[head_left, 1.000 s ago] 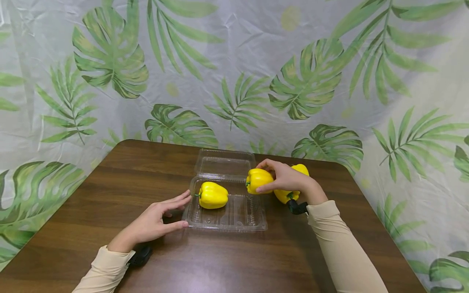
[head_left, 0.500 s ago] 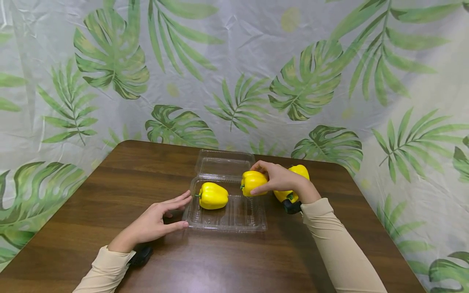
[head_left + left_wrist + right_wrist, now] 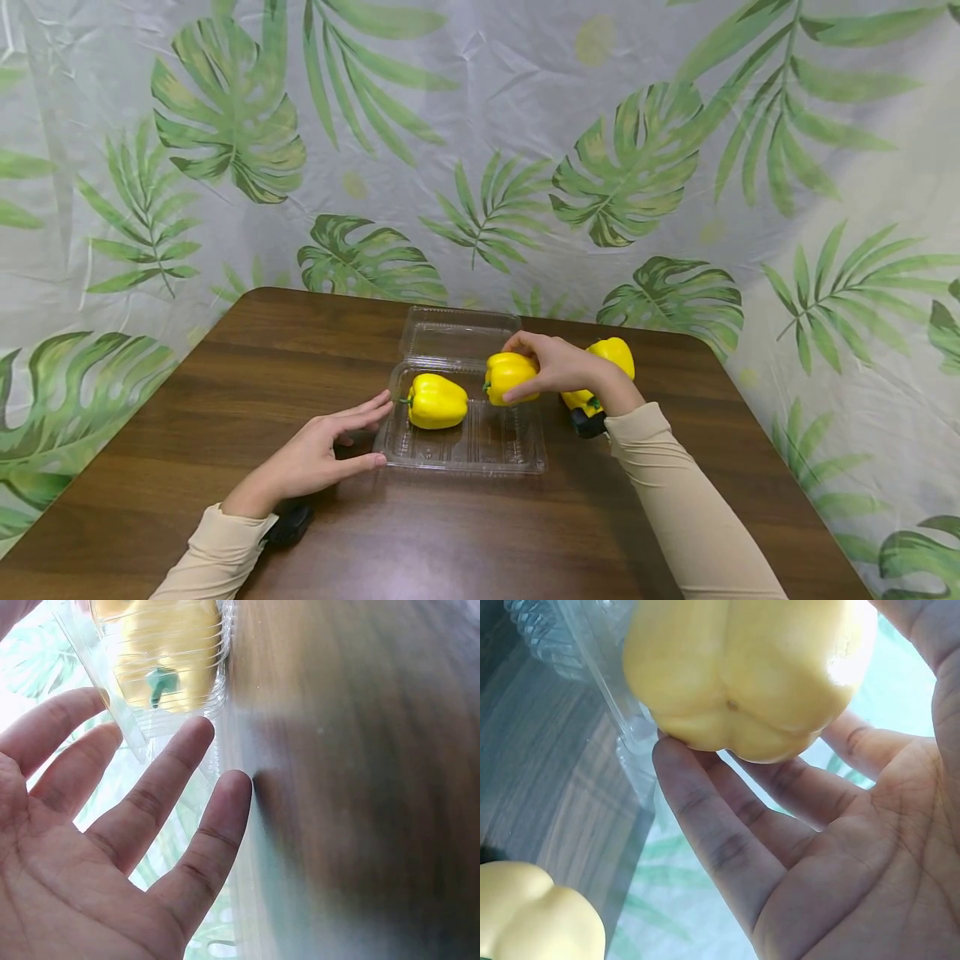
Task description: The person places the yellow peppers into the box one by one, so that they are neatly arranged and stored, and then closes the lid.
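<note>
A clear plastic clamshell container (image 3: 480, 454) lies with its lid (image 3: 459, 333) folded back, away from me. One yellow bell pepper (image 3: 437, 402) rests on its side in the left half of the base, stem toward the left. My right hand (image 3: 558, 367) grips a second yellow bell pepper (image 3: 510, 379) over the right half, thumb on the near side and fingers round the far side. In the right wrist view that pepper (image 3: 742, 667) shows its lobed bottom. My left hand (image 3: 318, 454) is spread at the container's left edge, its fingertips (image 3: 199, 731) right at the wall.
More yellow bell peppers (image 3: 613, 354) sit on the wooden table (image 3: 300, 350) right of the container, partly hidden behind my right wrist. A leaf-patterned curtain (image 3: 495, 125) hangs right behind the table's far edge.
My right hand has carried its bell pepper leftward, from the container's right edge to over its right half. The left hand, the container and the pepper lying in it have stayed in place.
</note>
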Available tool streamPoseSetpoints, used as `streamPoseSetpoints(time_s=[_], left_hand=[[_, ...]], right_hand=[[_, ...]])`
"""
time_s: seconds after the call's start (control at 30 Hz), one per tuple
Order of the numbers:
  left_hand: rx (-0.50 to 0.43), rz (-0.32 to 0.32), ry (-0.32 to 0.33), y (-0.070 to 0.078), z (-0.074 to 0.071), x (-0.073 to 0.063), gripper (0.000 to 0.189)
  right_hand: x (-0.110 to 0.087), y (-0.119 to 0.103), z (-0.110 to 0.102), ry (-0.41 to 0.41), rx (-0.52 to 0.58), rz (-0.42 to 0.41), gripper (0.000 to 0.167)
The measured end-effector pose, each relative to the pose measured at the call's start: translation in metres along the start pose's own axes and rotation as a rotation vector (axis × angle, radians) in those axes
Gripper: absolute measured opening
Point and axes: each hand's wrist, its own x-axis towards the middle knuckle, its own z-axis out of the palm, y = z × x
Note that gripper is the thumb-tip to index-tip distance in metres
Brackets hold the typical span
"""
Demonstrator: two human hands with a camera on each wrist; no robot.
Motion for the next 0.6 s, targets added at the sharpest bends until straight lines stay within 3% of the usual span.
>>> streamPoseSetpoints(time_s=[0.6], left_hand=[[0.005, 0.000, 0.004, 0.0022, -0.0005, -0.0001, 0.069]], right_hand=[[0.0097, -0.0089, 0.0081, -0.034, -0.070, -0.011, 0.073]])
